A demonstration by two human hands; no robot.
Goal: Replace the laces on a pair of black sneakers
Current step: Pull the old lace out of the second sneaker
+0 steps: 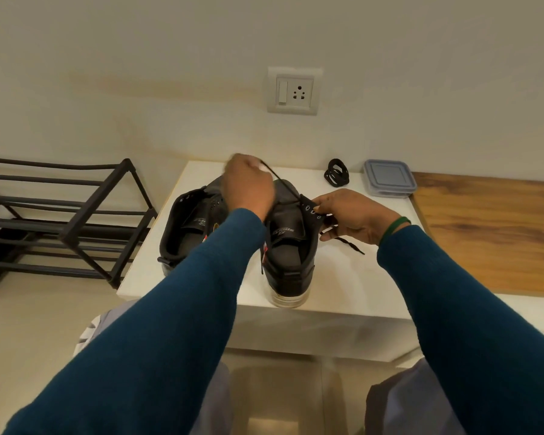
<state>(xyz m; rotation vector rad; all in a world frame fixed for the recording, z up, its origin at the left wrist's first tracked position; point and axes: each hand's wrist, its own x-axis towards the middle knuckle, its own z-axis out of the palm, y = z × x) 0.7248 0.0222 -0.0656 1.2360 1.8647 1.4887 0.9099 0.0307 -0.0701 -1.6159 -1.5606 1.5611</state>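
Observation:
Two black sneakers stand side by side on a white table (333,277), heels toward me. The left sneaker (186,227) has no lace that I can see. The right sneaker (291,255) has a white sole. My left hand (248,183) is raised above the shoes and pinches a black lace (285,185) that runs taut down to the right sneaker's eyelets. My right hand (355,216) grips the right eyelet flap of that sneaker, and a loose lace end (352,245) trails under it onto the table.
A bundle of black laces (337,173) and a grey lidded container (389,178) sit at the table's back right. A wooden surface (496,227) adjoins on the right. A black metal shoe rack (60,218) stands on the left. A wall socket (294,91) is behind.

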